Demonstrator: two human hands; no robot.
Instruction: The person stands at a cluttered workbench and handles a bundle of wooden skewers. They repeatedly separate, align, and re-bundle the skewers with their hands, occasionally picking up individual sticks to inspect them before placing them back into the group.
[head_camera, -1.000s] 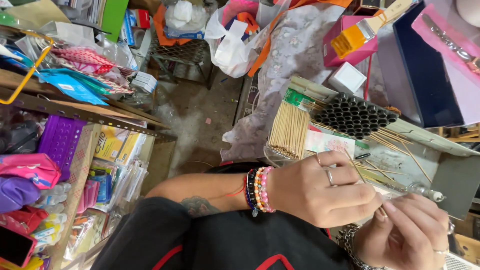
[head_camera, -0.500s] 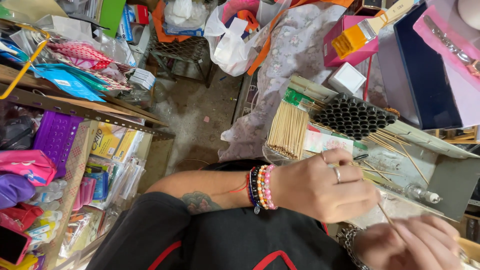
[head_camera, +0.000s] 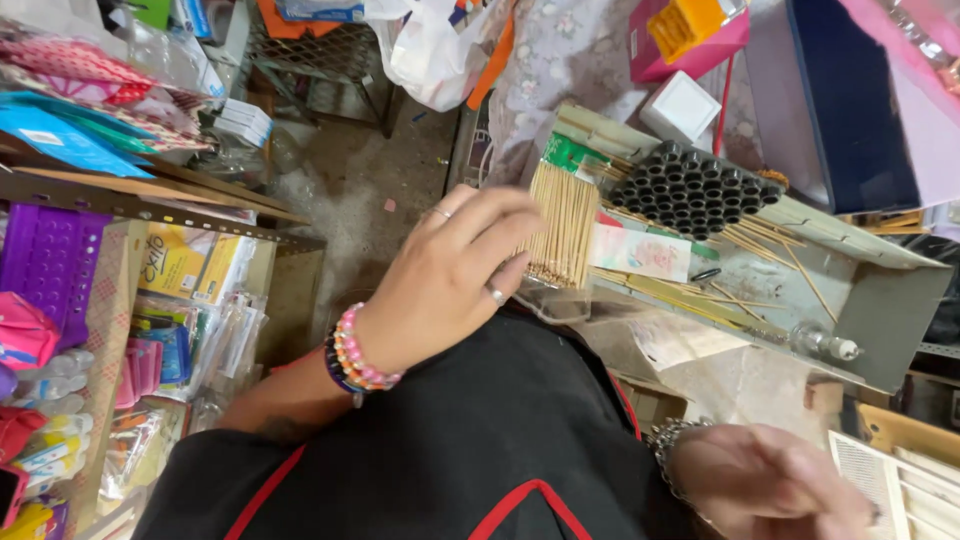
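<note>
Left hand (head_camera: 455, 275) moved up-left, fingers now spread against the bundle of thin wooden sticks (head_camera: 562, 225), green paper label on top, beside the black honeycomb tube block (head_camera: 692, 187). Right hand (head_camera: 770, 485) blurred, grip unclear.

Black honeycomb tube block (head_camera: 694, 188), white box (head_camera: 683, 106), purple tray (head_camera: 48, 262).

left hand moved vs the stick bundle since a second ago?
Yes. The left hand has shifted away from the right hand and onto the bundle of thin wooden sticks, its fingers now lying against the bundle's side.
</note>
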